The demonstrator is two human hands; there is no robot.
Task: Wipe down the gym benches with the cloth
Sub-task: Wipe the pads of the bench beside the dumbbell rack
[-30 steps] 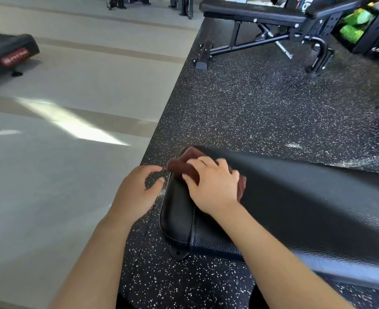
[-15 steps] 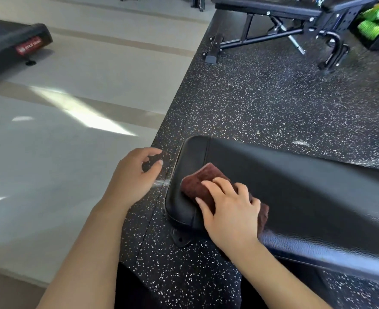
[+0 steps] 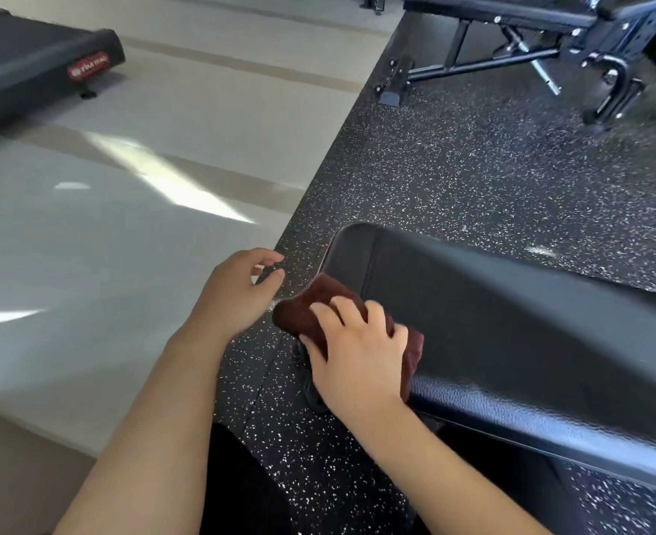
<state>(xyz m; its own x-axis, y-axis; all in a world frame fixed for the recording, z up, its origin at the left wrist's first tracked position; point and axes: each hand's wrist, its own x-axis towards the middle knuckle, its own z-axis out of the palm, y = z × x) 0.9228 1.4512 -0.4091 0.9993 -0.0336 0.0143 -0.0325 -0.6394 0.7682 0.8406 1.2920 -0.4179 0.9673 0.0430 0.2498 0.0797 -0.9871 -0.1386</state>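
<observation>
My right hand (image 3: 357, 353), fingers spread, presses cloth (image 3: 303, 307) on near bench (image 3: 511, 322), at its end; left hand (image 3: 237, 291) loose, empty beside it. Far bench (image 3: 492, 13) probably pending.

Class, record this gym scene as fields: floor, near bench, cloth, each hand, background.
floor: black speckled mat beside pale floor
near bench: black, padded
cloth: dark red, bunched on the near bench's end
right hand: presses the cloth, fingers spread over it
left hand: beside the bench end, loosely curled, holds nothing
background: second bench on the mat; black platform with red label
</observation>
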